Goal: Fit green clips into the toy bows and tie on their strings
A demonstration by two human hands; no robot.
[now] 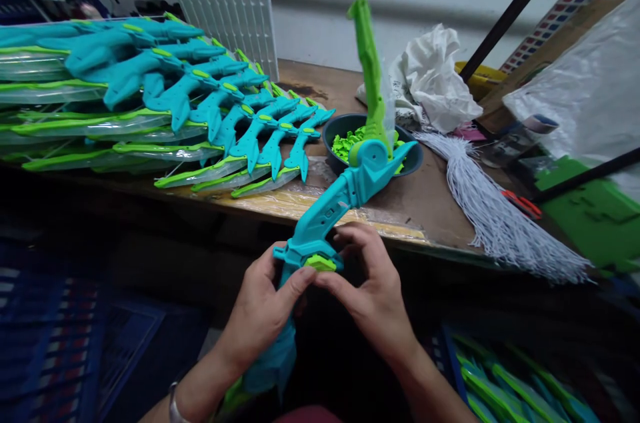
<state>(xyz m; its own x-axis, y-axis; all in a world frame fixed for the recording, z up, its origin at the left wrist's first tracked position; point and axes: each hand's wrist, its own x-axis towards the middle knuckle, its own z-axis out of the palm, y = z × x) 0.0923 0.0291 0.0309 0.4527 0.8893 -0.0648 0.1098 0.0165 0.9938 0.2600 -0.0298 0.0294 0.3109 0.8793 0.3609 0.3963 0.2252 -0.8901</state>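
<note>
A teal plastic toy bow (320, 213) is held upright and tilted in front of me, its green limb (369, 70) pointing up over the bench. My left hand (263, 306) is closed round its teal middle, the thumb resting on a small green plastic piece (321, 263) that sits against the bow. My right hand (373, 283) is closed from the other side, its thumb at the right edge of that piece and its fingers curled behind. How far the piece is seated in the bow cannot be made out.
Behind the bow, a dark bowl (413, 160) holds many small green pieces. Similar toy bows (200, 86) are piled on the bench at left. To the right lie a bundle of white strings (475, 190) and a crumpled white bag (435, 76). A crate (455, 356) with more green-and-teal parts stands below right.
</note>
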